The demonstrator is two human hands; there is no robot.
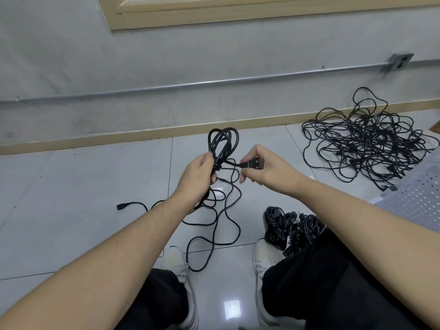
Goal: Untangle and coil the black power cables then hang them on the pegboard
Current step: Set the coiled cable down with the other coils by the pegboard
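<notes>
Our left hand (pixel 199 173) grips the looped black rubber power cable (pixel 222 144) while our right hand's (pixel 263 167) fingers (pixel 247 158) pinch its black plug (pixel 250 163).

A partly coiled black power cable (pixel 222 145) stands looped upright above the tiled floor, its plug end (pixel 250 163) drawn out sideways and its loose remainder (pixel 214 225) trailing in curves across the tiles to a connector (pixel 121 206). Finished coils (pixel 292 226) lie bunched together nearby. A large tangled heap of black cables (pixel 366 141) sprawls by the baseboard. A perforated white pegboard (pixel 414 198) lies at the right edge.
</notes>
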